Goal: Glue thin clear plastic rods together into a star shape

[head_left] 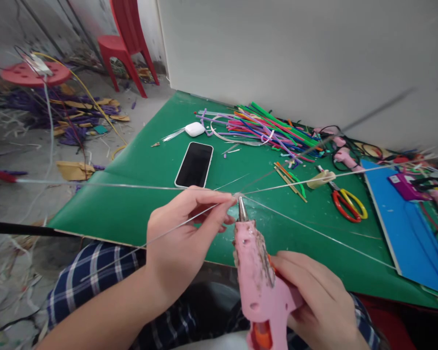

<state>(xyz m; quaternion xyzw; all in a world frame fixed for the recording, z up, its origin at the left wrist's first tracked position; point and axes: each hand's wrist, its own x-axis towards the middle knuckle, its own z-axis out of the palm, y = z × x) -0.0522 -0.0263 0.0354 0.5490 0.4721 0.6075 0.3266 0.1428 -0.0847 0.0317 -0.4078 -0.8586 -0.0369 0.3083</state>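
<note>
My left hand [184, 233] pinches a bundle of thin clear sticks [295, 182] where they cross, above the near edge of the green mat [138, 199]. The sticks fan out to left and right from that pinch. My right hand [314, 296] grips a pink hot glue gun [257, 277], its metal nozzle pointing up and touching the crossing point right beside my left fingertips.
On the mat lie a black phone [194, 164], a white earbud case [194, 129], a heap of coloured strips [266, 129], scissors with red and yellow handles [346, 201] and a blue board [409, 228]. A red chair [126, 39] and stool [34, 73] stand on the littered floor.
</note>
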